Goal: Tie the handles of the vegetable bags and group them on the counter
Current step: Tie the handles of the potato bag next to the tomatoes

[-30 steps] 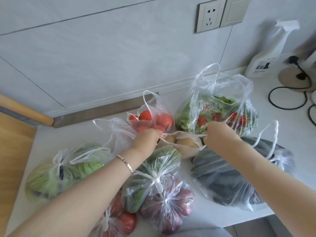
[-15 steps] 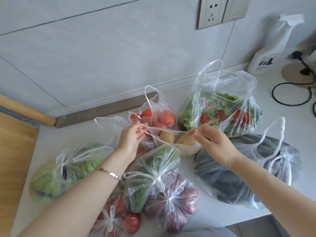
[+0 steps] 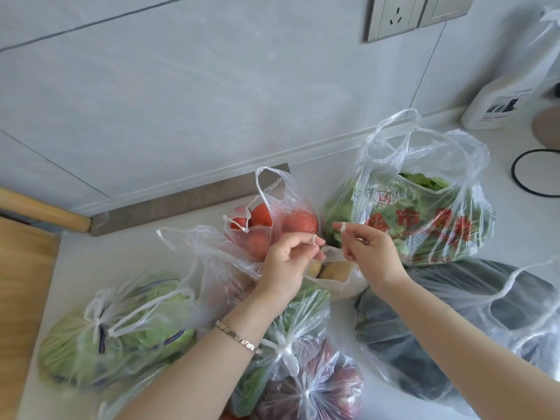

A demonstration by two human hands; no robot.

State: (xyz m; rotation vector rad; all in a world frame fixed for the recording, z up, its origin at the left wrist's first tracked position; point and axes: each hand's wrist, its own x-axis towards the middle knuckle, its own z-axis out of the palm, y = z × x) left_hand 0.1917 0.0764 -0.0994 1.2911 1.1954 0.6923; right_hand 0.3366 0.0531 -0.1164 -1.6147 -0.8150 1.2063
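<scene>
The left hand [image 3: 288, 265] and right hand [image 3: 374, 253] are each pinching, fingers curled, one handle [image 3: 314, 239] of the potato bag [image 3: 339, 275], which is sitting on the table [image 3: 115, 262] between other bags. The film is probably light, soft and slippery, so grip near the handle ends.

Pale grey tiled wall [image 3: 181, 101], thin dark grout lines, soft even light. Wall socket [image 3: 392, 16] at top; switch plate [image 3: 445, 6] just right of it. White counter [image 3: 121, 253] below the socket. Metal strip [image 3: 181, 204] at the wall foot, down-left of the socket. Wooden rail [image 3: 39, 210] and wood panel [image 3: 21, 283] farther left. Spray bottle [image 3: 509, 95] and black cable [image 3: 527, 183] lower right of the socket.
</scene>
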